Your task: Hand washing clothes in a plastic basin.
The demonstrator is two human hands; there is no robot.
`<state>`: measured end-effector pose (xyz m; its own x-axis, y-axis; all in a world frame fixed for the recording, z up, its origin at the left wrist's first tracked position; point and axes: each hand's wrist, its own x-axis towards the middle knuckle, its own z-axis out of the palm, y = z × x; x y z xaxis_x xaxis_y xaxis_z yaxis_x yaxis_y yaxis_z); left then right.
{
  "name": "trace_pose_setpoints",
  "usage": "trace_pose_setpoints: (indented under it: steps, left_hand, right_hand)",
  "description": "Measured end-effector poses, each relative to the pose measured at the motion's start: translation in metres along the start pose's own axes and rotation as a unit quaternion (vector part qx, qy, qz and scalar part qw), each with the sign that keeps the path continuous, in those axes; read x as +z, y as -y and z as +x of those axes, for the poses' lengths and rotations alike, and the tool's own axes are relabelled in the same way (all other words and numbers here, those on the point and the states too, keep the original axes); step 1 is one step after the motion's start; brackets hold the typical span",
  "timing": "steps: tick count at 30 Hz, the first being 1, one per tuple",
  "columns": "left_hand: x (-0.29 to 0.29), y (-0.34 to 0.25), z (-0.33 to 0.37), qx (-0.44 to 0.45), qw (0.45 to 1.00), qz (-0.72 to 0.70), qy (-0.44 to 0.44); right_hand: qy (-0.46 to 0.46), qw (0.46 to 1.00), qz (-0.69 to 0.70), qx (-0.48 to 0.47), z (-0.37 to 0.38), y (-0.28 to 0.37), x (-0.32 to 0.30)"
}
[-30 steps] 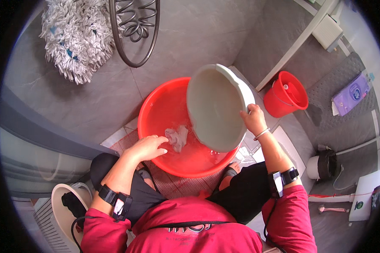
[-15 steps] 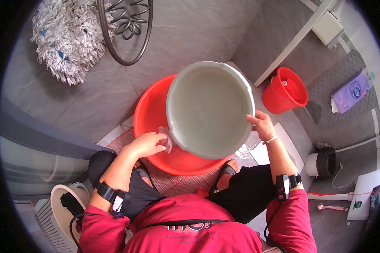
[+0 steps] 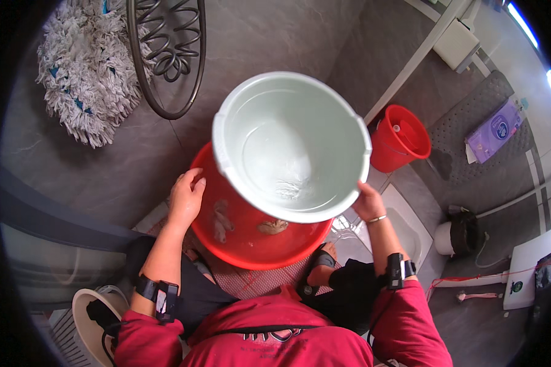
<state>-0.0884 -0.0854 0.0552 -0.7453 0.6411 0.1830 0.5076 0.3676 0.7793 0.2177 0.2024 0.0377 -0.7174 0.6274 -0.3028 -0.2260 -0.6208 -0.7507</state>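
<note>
A pale grey-green basin [image 3: 269,134] is held tilted above a wide red basin [image 3: 260,260], hiding much of its far side. A little water shows at the bottom of the pale basin. My right hand [image 3: 369,203] grips its near right rim. My left hand [image 3: 187,196] is by the red basin's left rim, thumb and fingers apart, with nothing seen in it. Inside the red basin lie a small wet pale cloth [image 3: 222,220] and a bunched beige piece [image 3: 273,227], perhaps cloth too.
A red bucket [image 3: 389,150] stands beyond my right hand, near a white squat toilet [image 3: 404,226]. At the upper left are a shaggy mop head [image 3: 89,79] and a dark metal rack [image 3: 165,113]. A beige bin [image 3: 86,300] sits at the lower left.
The pale basin has tipped and holds far less water. My left hand has left its rim and the whitish cloth there, moving left and away from me.
</note>
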Motion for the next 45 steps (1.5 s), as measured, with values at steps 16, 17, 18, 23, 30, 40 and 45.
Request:
trace_pose_setpoints:
  steps: [16,17,18,23,30,40,45]
  left_hand:
    - [-0.003,0.003,0.007,-0.036,0.984,-0.154,-0.078]
    - [-0.006,0.004,0.007,-0.036,0.985,-0.151,-0.080]
    - [-0.008,0.004,0.006,-0.058,0.977,-0.190,-0.077]
    - [-0.016,-0.003,0.002,-0.082,0.959,-0.266,-0.061]
    - [-0.009,-0.010,0.005,-0.073,0.957,-0.277,-0.053]
    - [-0.014,-0.013,-0.001,-0.067,0.929,-0.362,0.029]
    - [-0.011,-0.019,0.002,-0.076,0.914,-0.399,0.023]
  right_hand:
    - [-0.024,0.993,0.077,0.086,0.007,-0.071,0.006]
    - [-0.033,0.991,0.092,0.091,0.003,-0.078,0.008]
    - [-0.022,0.991,0.110,0.072,-0.003,-0.081,0.012]
    - [-0.013,0.994,0.112,-0.004,-0.026,-0.067,-0.003]
    - [0.012,0.991,0.131,0.013,0.010,-0.080,0.010]
    - [0.013,0.991,0.132,0.007,-0.021,-0.085,-0.009]
    - [0.037,0.993,0.100,0.049,-0.007,-0.094,0.018]
